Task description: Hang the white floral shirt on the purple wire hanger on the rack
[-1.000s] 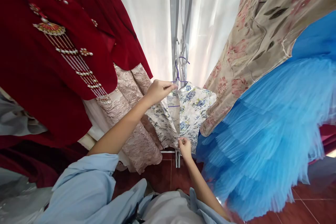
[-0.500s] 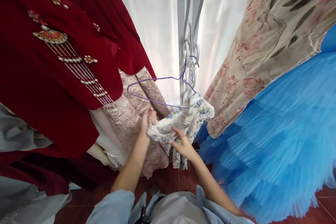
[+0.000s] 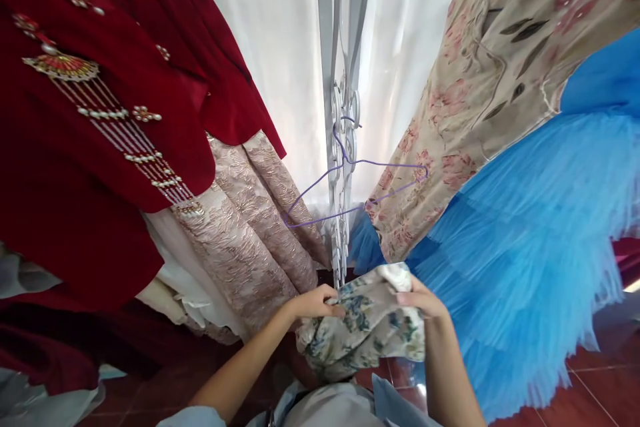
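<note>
Between my two hands is a small white garment (image 3: 367,320) with blue and green flowers, bunched and sagging in front of my waist. My left hand (image 3: 317,303) grips its upper left edge, fingers closed. At the upper right edge my right hand (image 3: 423,300) pinches the cloth, its fingertips partly hidden by fabric. Beyond the hands, a thin purple wire hanger (image 3: 320,219) hangs bare from the grey metal stand (image 3: 341,93), apart from the garment. What kind of garment it is cannot be made out.
At left hang a dark red velvet jacket (image 3: 170,80) with beaded trim and a pink brocade skirt (image 3: 250,213). A beige floral dress (image 3: 440,107) and a blue tulle gown (image 3: 520,240) fill the right side. White curtain (image 3: 270,33) covers the back, above a red tiled floor (image 3: 600,387).
The floral garment has come off the hanger and moved down toward my body. Both hands have drawn back with it, the right now gripping its edge. The hanger has swung round.
</note>
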Available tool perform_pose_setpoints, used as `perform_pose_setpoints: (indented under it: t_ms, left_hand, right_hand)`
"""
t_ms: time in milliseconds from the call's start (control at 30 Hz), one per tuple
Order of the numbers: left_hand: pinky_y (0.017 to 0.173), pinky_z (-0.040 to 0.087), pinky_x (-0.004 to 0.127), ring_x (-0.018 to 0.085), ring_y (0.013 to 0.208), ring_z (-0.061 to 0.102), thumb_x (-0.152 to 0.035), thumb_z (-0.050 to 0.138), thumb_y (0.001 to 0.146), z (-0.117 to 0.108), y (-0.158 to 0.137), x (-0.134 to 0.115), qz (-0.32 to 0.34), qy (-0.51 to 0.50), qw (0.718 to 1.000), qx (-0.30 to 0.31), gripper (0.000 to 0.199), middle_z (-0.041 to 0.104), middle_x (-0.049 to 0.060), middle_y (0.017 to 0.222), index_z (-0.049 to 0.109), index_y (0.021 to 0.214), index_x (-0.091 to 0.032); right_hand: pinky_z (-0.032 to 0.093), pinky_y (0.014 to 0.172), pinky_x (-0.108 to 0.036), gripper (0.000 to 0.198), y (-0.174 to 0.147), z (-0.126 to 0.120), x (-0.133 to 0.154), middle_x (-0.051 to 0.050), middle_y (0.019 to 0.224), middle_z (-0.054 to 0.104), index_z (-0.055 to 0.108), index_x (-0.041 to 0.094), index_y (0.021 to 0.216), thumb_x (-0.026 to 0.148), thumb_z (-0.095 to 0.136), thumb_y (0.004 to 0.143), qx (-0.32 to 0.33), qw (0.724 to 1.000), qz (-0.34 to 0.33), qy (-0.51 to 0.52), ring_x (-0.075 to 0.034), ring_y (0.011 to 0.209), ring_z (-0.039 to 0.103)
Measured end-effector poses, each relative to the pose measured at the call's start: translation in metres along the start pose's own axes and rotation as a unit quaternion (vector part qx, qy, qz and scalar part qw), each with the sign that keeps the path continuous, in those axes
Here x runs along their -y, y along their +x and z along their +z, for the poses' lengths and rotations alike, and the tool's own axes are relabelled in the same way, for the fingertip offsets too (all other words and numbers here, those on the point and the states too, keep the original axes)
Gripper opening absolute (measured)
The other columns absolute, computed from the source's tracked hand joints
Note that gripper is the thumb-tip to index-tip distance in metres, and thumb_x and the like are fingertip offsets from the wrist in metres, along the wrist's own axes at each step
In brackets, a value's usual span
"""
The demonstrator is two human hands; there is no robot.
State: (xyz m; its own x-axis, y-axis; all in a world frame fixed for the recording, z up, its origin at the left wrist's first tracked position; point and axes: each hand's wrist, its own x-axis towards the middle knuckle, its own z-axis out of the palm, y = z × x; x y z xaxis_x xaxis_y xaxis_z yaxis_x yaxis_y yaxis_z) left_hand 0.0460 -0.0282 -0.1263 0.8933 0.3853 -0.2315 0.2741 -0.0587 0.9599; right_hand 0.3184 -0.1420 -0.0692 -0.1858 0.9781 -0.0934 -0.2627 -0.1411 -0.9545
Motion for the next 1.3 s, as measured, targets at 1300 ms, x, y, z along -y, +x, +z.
perform_pose_setpoints:
  t_ms: [1300]
  left_hand:
    - [0.048, 0.042, 0.018, 0.011, 0.051, 0.057, -0.024, 0.083, 0.061, -0.176, -0.042, -0.173, 0.191, -0.121, 0.909, -0.35, 0.024, 0.067, 0.001, 0.065, 0.069, 0.077, -0.015]
  right_hand:
    - [0.042, 0.055, -0.028, 0.021, 0.171, -0.1, 0.191, -0.001, 0.057, 0.061, 0.066, 0.014, 0.061, 0.028, 0.076, 0.073, -0.193, 0.921, -0.193, -0.277, -0.015, 0.056, 0.052]
